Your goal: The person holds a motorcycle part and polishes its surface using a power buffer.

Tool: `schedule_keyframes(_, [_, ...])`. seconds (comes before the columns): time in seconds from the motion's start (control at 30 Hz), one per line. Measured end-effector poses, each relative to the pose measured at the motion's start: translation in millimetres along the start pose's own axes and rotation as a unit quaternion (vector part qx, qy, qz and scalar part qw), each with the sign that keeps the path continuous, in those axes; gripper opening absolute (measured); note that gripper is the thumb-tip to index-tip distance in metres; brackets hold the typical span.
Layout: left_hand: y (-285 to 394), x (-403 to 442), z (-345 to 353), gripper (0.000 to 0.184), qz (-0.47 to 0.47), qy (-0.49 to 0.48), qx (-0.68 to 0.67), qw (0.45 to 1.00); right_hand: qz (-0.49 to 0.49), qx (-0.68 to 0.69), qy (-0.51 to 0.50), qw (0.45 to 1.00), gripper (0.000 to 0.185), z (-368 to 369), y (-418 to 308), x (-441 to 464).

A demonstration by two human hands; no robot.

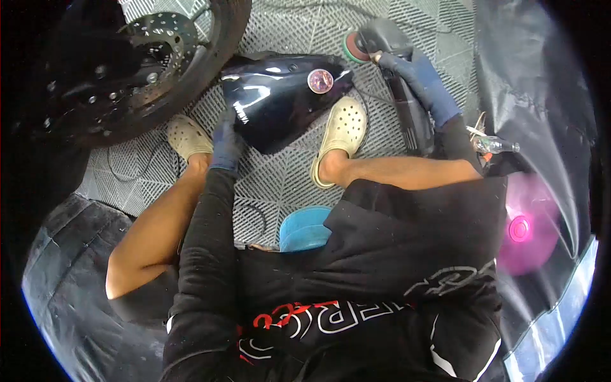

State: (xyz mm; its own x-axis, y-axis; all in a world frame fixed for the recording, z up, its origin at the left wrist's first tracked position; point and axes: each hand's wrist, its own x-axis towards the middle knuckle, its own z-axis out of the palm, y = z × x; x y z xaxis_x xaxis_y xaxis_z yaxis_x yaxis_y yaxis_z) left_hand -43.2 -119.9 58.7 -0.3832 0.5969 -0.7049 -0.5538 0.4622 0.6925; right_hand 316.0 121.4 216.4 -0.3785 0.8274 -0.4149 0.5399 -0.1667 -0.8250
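Note:
A glossy dark panel [273, 118] with white lettering and a round emblem [320, 81] lies between my feet. At its left edge is my left hand [225, 141] in a blue-grey glove, fingers against the panel's side. My right hand [414, 79], gloved too, is wrapped round the head of a black power polisher [407, 114] to the right of the panel. The polisher's round red and green pad [356, 48] faces the panel's right tip, a small gap apart from it.
A wheel with a brake disc [167, 38] fills the upper left. Light clogs [347, 127] are on my feet on the grey patterned floor [267, 184]. A blue stool edge [305, 228], a clear bottle [499, 144] and a pink round object [528, 223] are nearby. Cables cross the floor.

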Motion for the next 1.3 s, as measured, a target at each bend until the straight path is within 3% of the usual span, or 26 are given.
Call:
schedule_keyframes(0.03, [-7.0,8.5,-11.9,0.024,0.058,-0.048,-0.006,0.997,-0.017,-0.038,-0.028,0.999,0.063,4.3,11.9,15.4])
schedule_keyframes(0.13, [-19.1,13.2,-28.1,0.023,0.02,-0.037,-0.037,0.998,-0.007,-0.063,-0.088,0.994,0.062,19.3,33.7,34.6])
schedule_keyframes(0.17, [-18.7,8.6,-35.0,0.023,0.098,-0.065,0.07,0.991,0.038,-0.033,-0.115,0.992,0.084,24.5,53.5,43.8])
schedule_keyframes(0.2, [-18.2,6.3,-46.0,0.023,0.178,-0.093,0.174,0.964,0.042,-0.034,-0.12,0.991,0.084,28.7,51.0,43.1])
schedule_keyframes(0.23, [-9.8,2.4,-61.7,0.023,-0.041,-0.124,0.065,0.989,0.043,-0.077,-0.132,0.987,0.083,34.1,47.8,40.8])
schedule_keyframes(0.27, [-10.4,-7.1,-72.0,0.023,-0.043,-0.118,0.062,0.99,0.043,-0.121,-0.145,0.981,0.083,40.1,43.3,37.0])
schedule_keyframes(0.3, [-12.7,-18.1,-80.9,0.025,-0.026,-0.119,0.189,0.974,0.034,-0.113,-0.146,0.982,0.069,45.4,40.1,34.2])
schedule_keyframes(0.33, [-13.7,-27.0,-91.7,0.028,-0.011,-0.117,0.314,0.942,0.034,-0.113,-0.157,0.981,0.069,48.4,42.3,34.9])
schedule_keyframes(0.37, [-36.1,-16.8,-133.3,0.033,0.066,-0.173,0.436,0.881,0.04,-0.102,-0.166,0.98,0.067,51.3,45.8,35.2])
schedule_keyframes(0.4, [-35.7,-23.7,-136.6,0.033,0.062,-0.165,0.434,0.883,0.044,-0.092,-0.174,0.979,0.066,54.4,47.9,36.8])
schedule_keyframes(0.47, [-27.0,-33.1,-133.0,0.035,0.162,-0.201,0.548,0.796,0.054,-0.094,-0.201,0.974,0.066,58.6,42.6,38.3])
schedule_keyframes(0.5, [-30.0,-28.8,-128.8,0.041,-0.02,-0.144,0.299,0.943,0.071,-0.094,-0.22,0.968,0.066,62.0,42.9,35.9])
schedule_keyframes(0.53, [-37.4,-15.3,-127.3,0.041,-0.028,-0.143,0.297,0.944,0.077,-0.094,-0.225,0.967,0.066,65.3,46.3,34.3])
schedule_keyframes(0.6, [-57.0,15.3,-125.0,0.049,0.118,-0.083,0.275,0.951,0.08,-0.078,-0.26,0.959,0.074,69.2,50.0,34.2])
schedule_keyframes(0.63, [-50.4,12.7,-106.7,0.049,0.113,-0.087,0.274,0.951,0.091,-0.094,-0.253,0.959,0.073,71.6,55.4,30.8])
schedule_keyframes(0.7, [-21.7,3.1,-44.1,0.062,0.05,0.188,0.472,0.86,0.105,-0.082,-0.248,0.959,0.074,74.2,52.2,22.6])
schedule_keyframes(0.73, [-24.3,-2.0,-34.5,0.062,0.047,0.184,0.47,0.862,0.114,-0.069,-0.246,0.96,0.075,76.0,47.5,15.7])
schedule_keyframes(0.8, [-31.2,-11.3,-25.0,0.063,0.048,0.28,0.452,0.846,0.124,-0.061,-0.241,0.96,0.078,76.5,42.4,8.9])
schedule_keyframes(0.83, [-43.2,-9.0,-32.6,0.065,0.113,0.283,0.43,0.85,0.108,-0.077,-0.228,0.965,0.075,77.9,58.8,9.7])
schedule_keyframes(0.93, [-52.4,-27.4,-39.1,0.065,0.12,0.255,0.441,0.852,0.101,-0.102,-0.218,0.965,0.071,75.9,65.3,0.5])
schedule_keyframes(1.0, [-64.1,-29.4,-44.9,0.063,0.108,0.285,0.445,0.842,0.097,-0.112,-0.221,0.964,0.07,77.6,51.2,-0.5])
schedule_keyframes(1.07, [-76.5,-35.9,-52.9,0.06,0.085,0.31,0.453,0.832,0.116,-0.039,-0.242,0.963,0.066,81.1,39.8,-10.7])
schedule_keyframes(1.1, [-71.0,-37.4,-50.5,0.06,0.093,0.287,0.445,0.843,0.107,-0.051,-0.254,0.96,0.062,79.2,73.1,-0.4])
schedule_keyframes(1.2, [-63.0,-31.3,-51.0,0.061,0.145,0.254,0.442,0.848,0.101,-0.144,-0.25,0.952,0.059,85.2,56.1,-2.0])
schedule_keyframes(1.3, [-63.5,-6.4,-65.1,0.059,0.174,0.223,0.514,0.81,0.102,-0.11,-0.282,0.948,0.066,88.6,51.9,0.5])
